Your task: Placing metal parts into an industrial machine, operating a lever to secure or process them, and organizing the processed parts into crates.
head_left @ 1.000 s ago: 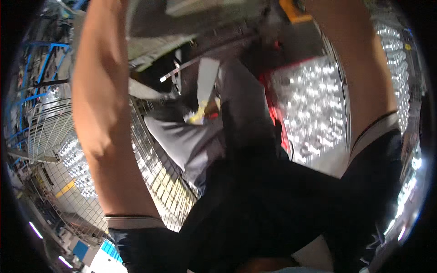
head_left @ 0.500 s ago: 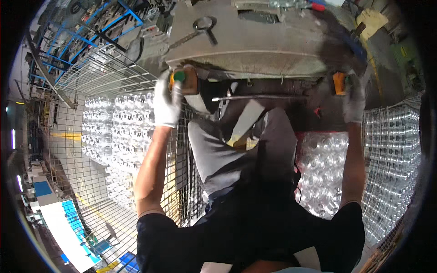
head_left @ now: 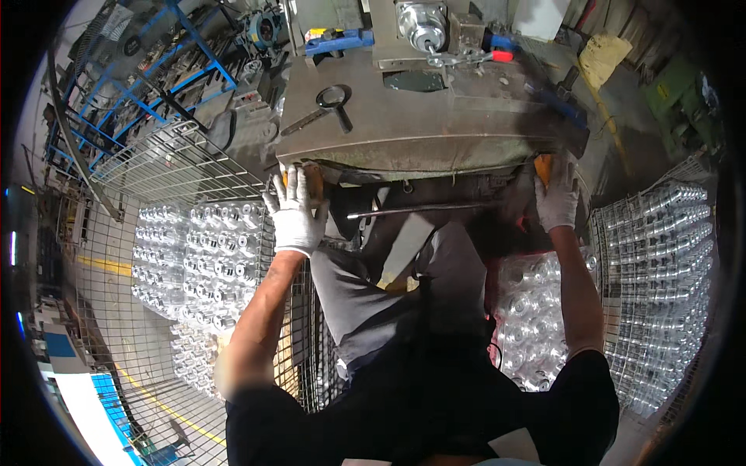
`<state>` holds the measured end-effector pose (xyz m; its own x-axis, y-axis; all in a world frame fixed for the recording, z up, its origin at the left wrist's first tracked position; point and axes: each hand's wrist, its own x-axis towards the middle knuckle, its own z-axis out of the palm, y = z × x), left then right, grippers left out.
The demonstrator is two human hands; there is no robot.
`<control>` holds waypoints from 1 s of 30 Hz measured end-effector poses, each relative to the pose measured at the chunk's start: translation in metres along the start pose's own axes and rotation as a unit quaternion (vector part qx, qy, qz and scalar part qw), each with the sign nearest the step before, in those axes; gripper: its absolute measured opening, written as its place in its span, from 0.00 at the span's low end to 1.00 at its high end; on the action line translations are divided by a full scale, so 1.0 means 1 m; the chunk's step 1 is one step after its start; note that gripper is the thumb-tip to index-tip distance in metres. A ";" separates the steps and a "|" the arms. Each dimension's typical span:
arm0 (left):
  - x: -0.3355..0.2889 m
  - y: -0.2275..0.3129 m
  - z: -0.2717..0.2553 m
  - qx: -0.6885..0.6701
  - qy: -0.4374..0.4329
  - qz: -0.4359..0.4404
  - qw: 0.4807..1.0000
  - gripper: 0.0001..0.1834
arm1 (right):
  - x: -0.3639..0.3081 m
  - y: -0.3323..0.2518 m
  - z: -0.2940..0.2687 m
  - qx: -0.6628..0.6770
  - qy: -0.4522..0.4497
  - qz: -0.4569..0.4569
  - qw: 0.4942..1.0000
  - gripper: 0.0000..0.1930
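Note:
My left hand (head_left: 298, 216), in a white glove, lies over an orange control box (head_left: 314, 182) at the left front edge of the metal machine table (head_left: 373, 116). Its fingers are spread and stretched forward. On the opposite side my right hand (head_left: 557, 203), also gloved, rests its outstretched fingers against a second orange control box (head_left: 543, 168). Both boxes are partly covered by the hands. Farther back, a shiny round metal part (head_left: 422, 28) sits in a fixture on the table. Beside it lies a toggle clamp (head_left: 470, 58) with a red grip.
A ring-headed tool (head_left: 332, 98) lies on the table. Wire cages with stacked shiny parts stand left (head_left: 221, 260) and right (head_left: 660, 264), with more parts in a red container (head_left: 532, 318) near my right leg. A metal bar (head_left: 427, 210) runs below the table edge.
The view has tilted up, bringing the table's rear, fixture and metal part into sight. My left hand has come off the green button, its fingers now spread. My right hand stays by its box.

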<state>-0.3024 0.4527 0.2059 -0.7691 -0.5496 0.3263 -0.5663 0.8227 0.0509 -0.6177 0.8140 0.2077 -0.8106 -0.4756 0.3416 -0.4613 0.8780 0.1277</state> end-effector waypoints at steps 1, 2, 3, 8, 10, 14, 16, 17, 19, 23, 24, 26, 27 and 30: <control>0.001 0.000 0.000 -0.005 0.014 0.010 1.000 0.41 | 0.000 0.000 -0.001 -0.007 -0.030 0.012 0.999 0.34; -0.003 0.002 -0.001 -0.006 0.020 0.010 1.000 0.41 | 0.000 -0.001 -0.003 -0.014 -0.059 0.023 0.998 0.34; -0.009 0.006 -0.004 -0.050 0.067 -0.001 0.996 0.41 | -0.001 -0.004 -0.006 -0.013 -0.053 0.024 0.998 0.34; -0.071 0.007 0.030 -0.205 0.166 -0.147 0.953 0.38 | -0.027 -0.020 -0.001 0.059 0.052 -0.013 0.997 0.34; -0.108 -0.008 0.059 -0.190 0.130 -0.227 0.946 0.37 | -0.027 -0.038 -0.007 0.046 -0.006 -0.013 0.999 0.33; -0.181 -0.048 0.110 -0.136 0.062 -0.355 0.923 0.35 | -0.019 -0.059 -0.001 0.143 0.048 -0.061 0.987 0.31; -0.202 -0.062 0.115 -0.121 0.036 -0.414 0.902 0.35 | -0.011 -0.071 -0.012 0.210 0.070 -0.081 0.972 0.31; -0.210 -0.068 0.116 -0.076 -0.003 -0.450 0.890 0.35 | -0.008 -0.077 -0.009 0.212 0.063 -0.074 0.972 0.31; -0.226 -0.079 0.123 -0.030 -0.042 -0.484 0.874 0.35 | 0.000 -0.086 -0.013 0.227 0.073 -0.091 0.967 0.31; -0.253 -0.089 0.136 -0.033 -0.138 -0.551 0.822 0.37 | 0.023 -0.097 -0.019 0.227 0.097 -0.112 0.963 0.30; -0.258 -0.090 0.141 -0.045 -0.162 -0.561 0.811 0.38 | 0.032 -0.099 -0.020 0.216 0.115 -0.116 0.963 0.29; -0.275 -0.094 0.154 -0.050 -0.158 -0.563 0.810 0.39 | 0.057 -0.110 -0.043 0.249 0.136 -0.097 0.954 0.27; -0.279 -0.095 0.156 -0.066 -0.188 -0.574 0.794 0.39 | 0.070 -0.110 -0.045 0.247 0.168 -0.105 0.949 0.27; -0.280 -0.086 0.164 -0.077 -0.203 -0.567 0.794 0.39 | 0.128 -0.099 -0.051 0.239 0.253 -0.124 0.929 0.24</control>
<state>-0.0871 0.5115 -0.0444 0.1603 -0.9258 -0.3422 -0.9442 -0.2449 0.2204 -0.6572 0.6688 0.2861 -0.4408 -0.4679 0.7660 -0.8166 0.5633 -0.1258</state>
